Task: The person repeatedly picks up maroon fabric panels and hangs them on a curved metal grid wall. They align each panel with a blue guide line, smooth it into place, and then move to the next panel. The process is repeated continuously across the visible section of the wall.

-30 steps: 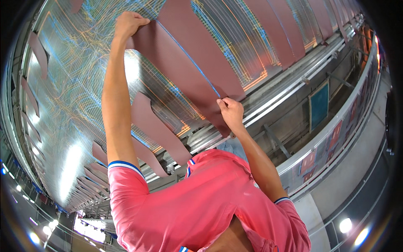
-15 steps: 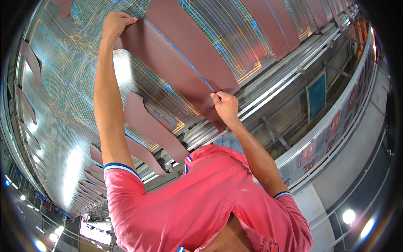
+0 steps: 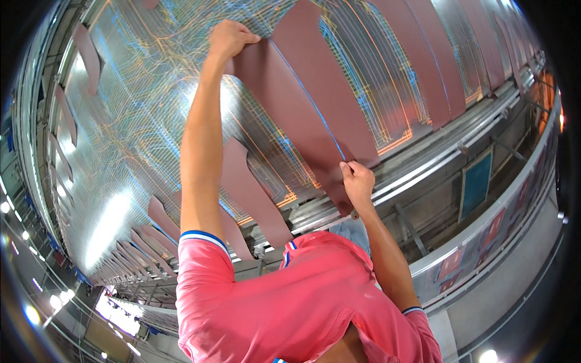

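A maroon panel of cut fabric [image 3: 287,109] lies on a shiny table [image 3: 154,100] covered with blue and orange lines. My left hand [image 3: 233,40] pinches the far corner of this panel. At its near end, close to the table edge, my right hand [image 3: 358,180] has thumb and fingers closed on the panel's right border. Just right of it lies a second maroon panel [image 3: 330,85], with a thin blue line running along the seam between the two. The near end of the held panel hangs over the table edge.
Further maroon pieces [image 3: 245,187] lie to the left, and longer ones [image 3: 417,60] to the right. A metal rail [image 3: 423,160] runs along the near table edge. Below it, a teal framed board [image 3: 475,184] stands near a curved rack holding flat sheets.
The whole scene has shifted right and slightly down in view. Both hands keep their places on the panel, which looks flatter near the right hand.
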Available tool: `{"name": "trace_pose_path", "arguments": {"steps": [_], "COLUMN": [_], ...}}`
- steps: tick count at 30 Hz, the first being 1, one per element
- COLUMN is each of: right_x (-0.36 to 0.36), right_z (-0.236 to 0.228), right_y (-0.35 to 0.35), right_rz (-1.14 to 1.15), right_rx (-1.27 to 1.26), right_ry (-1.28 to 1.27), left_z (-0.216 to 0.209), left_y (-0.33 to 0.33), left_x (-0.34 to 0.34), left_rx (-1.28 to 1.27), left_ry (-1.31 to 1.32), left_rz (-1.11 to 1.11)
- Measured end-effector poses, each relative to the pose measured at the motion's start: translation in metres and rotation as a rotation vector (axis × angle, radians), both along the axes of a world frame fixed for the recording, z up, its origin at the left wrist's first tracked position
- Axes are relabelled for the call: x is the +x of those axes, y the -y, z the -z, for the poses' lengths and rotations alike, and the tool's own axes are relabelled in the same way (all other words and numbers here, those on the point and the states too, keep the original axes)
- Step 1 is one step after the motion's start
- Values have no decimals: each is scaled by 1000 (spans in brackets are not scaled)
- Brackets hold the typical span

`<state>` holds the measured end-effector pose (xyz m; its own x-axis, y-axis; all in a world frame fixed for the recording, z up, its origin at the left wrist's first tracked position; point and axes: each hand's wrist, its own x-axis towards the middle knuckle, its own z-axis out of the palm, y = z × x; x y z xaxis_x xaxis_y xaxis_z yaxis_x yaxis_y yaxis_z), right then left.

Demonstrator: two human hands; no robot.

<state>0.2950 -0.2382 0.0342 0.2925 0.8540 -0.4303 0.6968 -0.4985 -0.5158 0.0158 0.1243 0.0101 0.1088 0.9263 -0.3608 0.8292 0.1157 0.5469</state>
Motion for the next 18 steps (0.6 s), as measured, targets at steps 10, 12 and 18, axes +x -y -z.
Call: {"name": "trace_pose_path", "arguments": {"steps": [10,12,18], "right_x": [1,1,1], "right_z": [1,1,3], "right_y": [0,1,2], "right_rz": [-13,-4,5], "right_rx": [-11,-5,-5], "right_ry": [11,9,-10], "left_z": [-3,-2,-4], "left_y": [5,5,3], "left_x": [0,0,0], "left_rx": [2,-3,-14], "left_ry": [79,91,59], "left_rz": [-55,-63,-52]}}
